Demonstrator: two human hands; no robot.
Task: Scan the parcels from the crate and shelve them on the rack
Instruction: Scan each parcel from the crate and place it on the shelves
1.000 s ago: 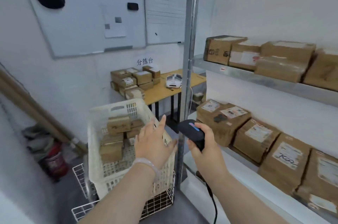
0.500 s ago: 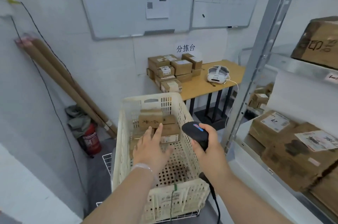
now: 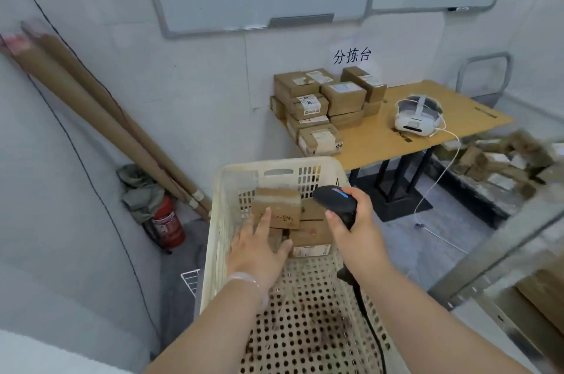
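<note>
Progress, judged from layout: the rack shows only as a blurred upright and shelf edge to the right of the right hand; a brown box corner sits on it at the frame's edge, so some shelving may be done, count not readable. The crate, cream perforated plastic, lies directly under both hands. Its near floor is bare; the remaining parcels are bunched against the far wall, at least four or five, exact count unclear. Work left: pick, scan, shelve each of these.

Beyond the crate, well past both hands, a wooden table carries another stack of boxes and a white headset. Whether those belong to this job I cannot tell.

Top parcel: brown carton, propped highest in the pile, just ahead of the left fingertips.

Left hand: palm down, fingers spread and extended forward, holding nothing; the longest finger overlaps the top parcel's near edge, contact uncertain. Reads as a reach not yet closed.

Right hand: wrapped firmly around the handle of the black scanner, head aimed left toward the pile, cable trailing back along the forearm.
</note>
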